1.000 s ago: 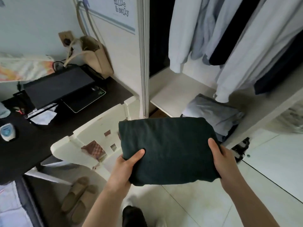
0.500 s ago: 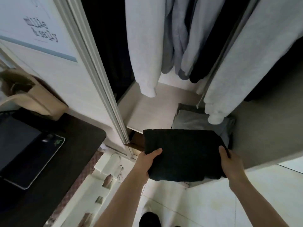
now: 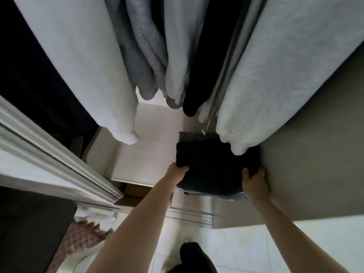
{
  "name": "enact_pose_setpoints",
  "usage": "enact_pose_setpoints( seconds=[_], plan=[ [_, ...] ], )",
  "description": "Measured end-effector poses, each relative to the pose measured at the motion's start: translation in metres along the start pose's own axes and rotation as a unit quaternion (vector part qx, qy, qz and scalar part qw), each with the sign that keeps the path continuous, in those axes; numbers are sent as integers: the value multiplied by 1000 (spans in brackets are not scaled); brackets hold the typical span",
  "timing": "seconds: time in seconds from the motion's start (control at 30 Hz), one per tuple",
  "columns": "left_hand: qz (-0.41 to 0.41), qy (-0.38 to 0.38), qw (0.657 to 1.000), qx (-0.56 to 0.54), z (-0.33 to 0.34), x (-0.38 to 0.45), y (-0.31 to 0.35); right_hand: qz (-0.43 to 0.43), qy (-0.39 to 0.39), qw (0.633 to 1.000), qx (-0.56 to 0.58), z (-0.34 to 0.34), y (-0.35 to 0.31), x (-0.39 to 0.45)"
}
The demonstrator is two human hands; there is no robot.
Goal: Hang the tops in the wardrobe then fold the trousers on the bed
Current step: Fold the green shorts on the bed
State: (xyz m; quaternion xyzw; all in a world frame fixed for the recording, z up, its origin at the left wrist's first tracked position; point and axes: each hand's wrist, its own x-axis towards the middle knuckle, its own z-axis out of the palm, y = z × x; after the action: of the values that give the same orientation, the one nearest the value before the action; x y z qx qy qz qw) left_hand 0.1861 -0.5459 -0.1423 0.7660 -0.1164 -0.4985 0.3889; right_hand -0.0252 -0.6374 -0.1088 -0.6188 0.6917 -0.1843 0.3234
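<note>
The folded dark green trousers [image 3: 212, 168] lie inside the wardrobe, on top of a folded grey pile [image 3: 189, 135] on the white shelf [image 3: 145, 158]. My left hand [image 3: 177, 171] grips their left front corner. At the right front edge, beside the wardrobe's grey side wall, my right hand [image 3: 254, 181] holds them with curled fingers. Hung tops fill the rail above: light grey sweatshirts [image 3: 82, 64], a mid-grey one [image 3: 141, 52] and a black one [image 3: 204, 56]. A cuffed sleeve [image 3: 238, 142] hangs over the back of the trousers.
The wardrobe's sliding door frame [image 3: 59, 160] runs diagonally at the left. A dark desk [image 3: 29, 223] is at the lower left, with a white chair and pink cushion [image 3: 78, 239] beside it. Pale floor tiles [image 3: 256, 249] lie below. A cardboard box [image 3: 134, 194] sits under the shelf.
I have stepped up to the wardrobe and both hands have carried the folded trousers forward, from in front of the shelf onto the grey pile inside. The desk and chair have slipped mostly out of view.
</note>
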Motion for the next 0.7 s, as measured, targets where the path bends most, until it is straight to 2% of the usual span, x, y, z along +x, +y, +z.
enact_pose_setpoints(
  seconds=[0.03,0.1,0.17,0.27,0.37,0.53,0.7],
  plan=[
    [2,16,1000,23,1,2,-8,37,-22,999,-7,6,6,-3],
    [24,30,999,30,3,7,-12,49,-27,998,-6,10,14,-1],
    [56,28,998,21,1,11,-4,28,-21,999,-25,7,16,4],
    [110,34,993,-24,1,13,9,-28,29,999,-2,3,13,8],
    [144,50,988,-4,3,17,13,-61,71,996,5,6,13,4],
    [57,82,994,50,1,21,-17,-33,27,998,-48,8,25,4],
    [28,93,994,48,-11,7,-29,5,5,1000,-24,1,20,0]
  ],
)
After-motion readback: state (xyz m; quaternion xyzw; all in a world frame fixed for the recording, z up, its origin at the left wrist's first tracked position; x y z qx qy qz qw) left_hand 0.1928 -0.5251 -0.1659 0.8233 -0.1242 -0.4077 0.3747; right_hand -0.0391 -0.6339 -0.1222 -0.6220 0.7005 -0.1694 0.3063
